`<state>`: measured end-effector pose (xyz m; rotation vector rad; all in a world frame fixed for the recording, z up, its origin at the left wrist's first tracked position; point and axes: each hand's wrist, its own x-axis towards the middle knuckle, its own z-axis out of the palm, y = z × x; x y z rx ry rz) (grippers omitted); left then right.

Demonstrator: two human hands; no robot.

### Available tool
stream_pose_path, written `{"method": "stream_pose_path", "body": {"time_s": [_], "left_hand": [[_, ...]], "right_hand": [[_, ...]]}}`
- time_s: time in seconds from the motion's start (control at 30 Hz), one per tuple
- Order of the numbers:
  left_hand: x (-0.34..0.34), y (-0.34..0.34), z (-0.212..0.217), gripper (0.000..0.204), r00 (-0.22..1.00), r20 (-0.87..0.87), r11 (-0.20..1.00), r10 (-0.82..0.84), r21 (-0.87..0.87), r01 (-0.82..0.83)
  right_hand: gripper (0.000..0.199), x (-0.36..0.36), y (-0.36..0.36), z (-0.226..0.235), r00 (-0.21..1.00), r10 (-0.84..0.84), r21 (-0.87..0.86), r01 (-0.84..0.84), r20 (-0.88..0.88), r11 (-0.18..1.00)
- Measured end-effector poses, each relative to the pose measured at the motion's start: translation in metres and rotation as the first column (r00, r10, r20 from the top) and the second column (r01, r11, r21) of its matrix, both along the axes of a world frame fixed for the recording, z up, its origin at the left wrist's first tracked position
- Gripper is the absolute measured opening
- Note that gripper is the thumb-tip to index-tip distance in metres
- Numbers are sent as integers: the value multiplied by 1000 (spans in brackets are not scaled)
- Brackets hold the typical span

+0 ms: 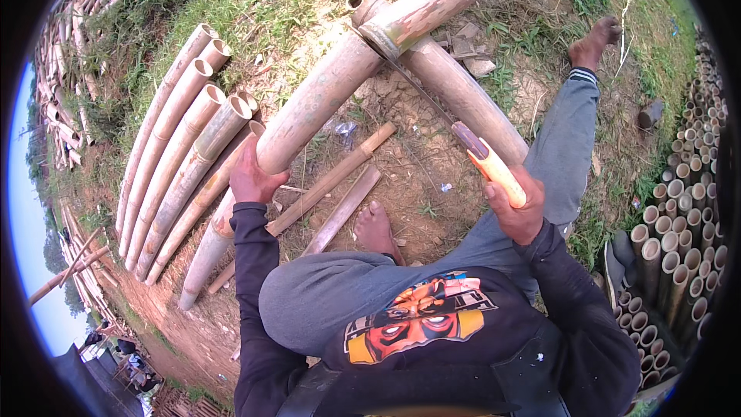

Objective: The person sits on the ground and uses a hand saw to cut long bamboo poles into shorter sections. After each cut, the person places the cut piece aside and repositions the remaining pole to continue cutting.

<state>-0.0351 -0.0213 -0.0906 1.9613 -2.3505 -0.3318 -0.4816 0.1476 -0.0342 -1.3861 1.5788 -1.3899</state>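
- You seem to be sawing through the bamboo pole (320,104), which slants from your left hand (256,176) up to the top right, lying over the crossing pole (475,96).
- The handsaw (500,173) runs from your right side up to a dark gap in the pole, beside the crossing; how deep the cut goes, you cannot tell from here.
- The next move likely calls for steady strokes along that same line, with the near section supported so it doesn't pinch the blade or tear away.
- Your right hand (515,202) is closed, its fingers curled around the saw's orange handle.
- Your left hand grasps the pole's near end, spread partly around it, as the pole looks too thick to encircle; some fingers are hidden.
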Motion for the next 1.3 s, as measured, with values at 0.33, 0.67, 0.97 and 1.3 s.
{"method": "stream_pose_path", "body": {"time_s": [0.33,0.67,0.97,1.3], "left_hand": [[7,-3,-4,101,999,49,999,17,30,-19],[8,-2,3,96,997,60,999,54,-7,-53],[16,34,3,95,999,-35,973,-30,228,37],[6,142,-15,87,964,-229,897,-136,385,218]], "right_hand": [[21,-3,2,-36,998,16,12,-17,65,1000],[22,15,-36,-78,989,-19,142,-1,143,990],[35,-31,55,-83,971,167,565,-235,169,791],[44,40,-11,-117,992,101,516,-127,79,847]]}}
